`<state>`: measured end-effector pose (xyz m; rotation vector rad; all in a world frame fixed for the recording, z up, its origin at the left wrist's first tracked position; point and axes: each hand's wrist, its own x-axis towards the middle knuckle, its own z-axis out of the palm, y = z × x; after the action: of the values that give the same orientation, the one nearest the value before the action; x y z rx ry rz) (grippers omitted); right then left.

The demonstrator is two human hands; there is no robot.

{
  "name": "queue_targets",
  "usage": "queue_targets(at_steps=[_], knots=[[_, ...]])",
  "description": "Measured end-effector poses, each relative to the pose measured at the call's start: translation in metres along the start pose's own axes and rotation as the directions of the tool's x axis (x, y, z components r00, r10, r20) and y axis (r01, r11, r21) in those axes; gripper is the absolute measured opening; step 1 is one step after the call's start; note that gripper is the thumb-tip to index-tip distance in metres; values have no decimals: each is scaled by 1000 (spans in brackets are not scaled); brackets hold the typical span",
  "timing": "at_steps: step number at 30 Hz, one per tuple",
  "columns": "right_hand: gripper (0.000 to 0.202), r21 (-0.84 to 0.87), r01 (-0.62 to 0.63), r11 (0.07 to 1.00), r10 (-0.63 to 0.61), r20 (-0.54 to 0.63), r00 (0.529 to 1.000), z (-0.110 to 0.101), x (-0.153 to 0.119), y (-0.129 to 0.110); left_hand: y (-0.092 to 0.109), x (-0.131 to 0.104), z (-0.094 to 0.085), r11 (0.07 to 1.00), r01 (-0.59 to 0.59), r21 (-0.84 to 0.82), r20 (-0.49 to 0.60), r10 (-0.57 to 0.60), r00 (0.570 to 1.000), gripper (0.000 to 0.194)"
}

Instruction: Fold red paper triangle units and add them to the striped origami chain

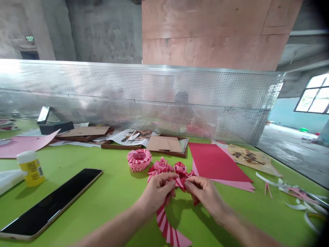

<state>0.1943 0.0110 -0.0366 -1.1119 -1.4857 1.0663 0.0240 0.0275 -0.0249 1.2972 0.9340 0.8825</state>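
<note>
My left hand (pixel 157 192) is closed, thumb against fingers, on a curved strip of interlocked folded paper (pixel 167 226) striped in red and pink. The strip's lower end hangs towards the table's near side. Facing it, my right hand (pixel 207 192) pinches small red folded paper at the other side of the piece; the fingertips hide the exact spot. Just beyond my hands lies a heap of loose red and pink folded paper pieces (pixel 161 165). A round striped paper ring (pixel 139 158), built of the same kind of pieces, stands left of the heap.
Red and pink paper sheets (pixel 218 161) lie at right, with paper scraps (pixel 303 199) farther right. A tablet-like black device (pixel 55 200) and a yellow glue stick (pixel 32 169) are at left. Wooden frames (pixel 164 144) line the back before a perforated metal screen (pixel 154 92).
</note>
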Motion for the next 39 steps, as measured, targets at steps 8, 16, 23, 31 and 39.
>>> queue_targets(at_steps=[8, 16, 23, 31, 39], knots=[[25, 94, -1, 996, 12, -111, 994, 5, -13, 6, -9, -8, 7, 993, -5, 115, -30, 9, 1000, 36], [23, 137, -22, 990, 38, -115, 993, 10, -20, 2, -12, -12, 14, 997, -44, 68, -63, 49, 997, 37], [26, 146, -22, 989, 39, -115, 993, 11, -21, 1, -8, -16, 18, 997, -28, 65, -59, 31, 998, 34], [23, 114, 22, 993, -10, -105, 994, 11, -22, 9, -8, -16, 18, 997, -33, 65, -64, 38, 997, 32], [24, 162, -46, 986, 62, -93, 994, 12, -22, -6, -5, -16, 18, 999, -13, 38, -31, 15, 999, 34]])
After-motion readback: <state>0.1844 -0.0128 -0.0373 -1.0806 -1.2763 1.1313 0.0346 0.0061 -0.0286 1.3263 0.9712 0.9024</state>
